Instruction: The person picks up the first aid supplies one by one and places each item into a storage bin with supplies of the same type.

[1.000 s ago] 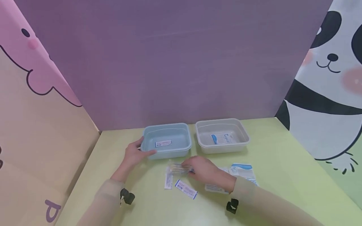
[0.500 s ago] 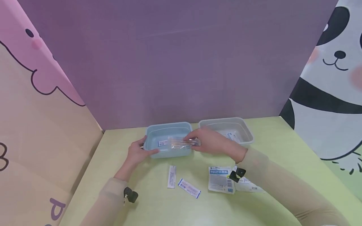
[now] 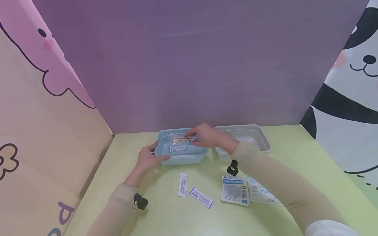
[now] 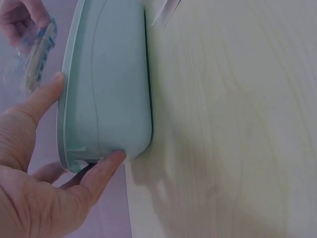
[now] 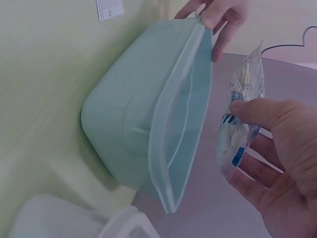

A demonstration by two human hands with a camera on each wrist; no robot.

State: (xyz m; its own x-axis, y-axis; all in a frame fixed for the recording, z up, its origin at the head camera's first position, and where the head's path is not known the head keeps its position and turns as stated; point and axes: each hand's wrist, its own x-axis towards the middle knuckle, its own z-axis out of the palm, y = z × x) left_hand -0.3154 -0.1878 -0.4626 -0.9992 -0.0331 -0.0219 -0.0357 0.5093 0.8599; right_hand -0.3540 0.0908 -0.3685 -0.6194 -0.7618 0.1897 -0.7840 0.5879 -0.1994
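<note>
My left hand (image 3: 147, 160) grips the left end of a light blue plastic tub (image 3: 183, 160), thumb on its front rim. In the left wrist view the fingers curl around the tub's end (image 4: 116, 74). Inside lies a white strip packet (image 3: 178, 148), like a wrapped adhesive bandage. My right hand (image 3: 208, 136) pinches a clear bag of cotton swabs (image 3: 178, 139) above the tub. The right wrist view shows the thumb pressed on the swab bag (image 5: 242, 99), which is apart from the tub's rim there.
A grey-white tub (image 3: 260, 137) stands right of the blue one, partly behind my right arm. In front lie two strip packets (image 3: 183, 185) and two gauze packs (image 3: 235, 190), one partly covered by the sleeve. A purple wall (image 3: 189, 65) rises behind the tubs.
My right hand has lifted the swab bag from the table near the strip packets and carried it up and back over the blue tub. The left hand keeps its grip on the tub.
</note>
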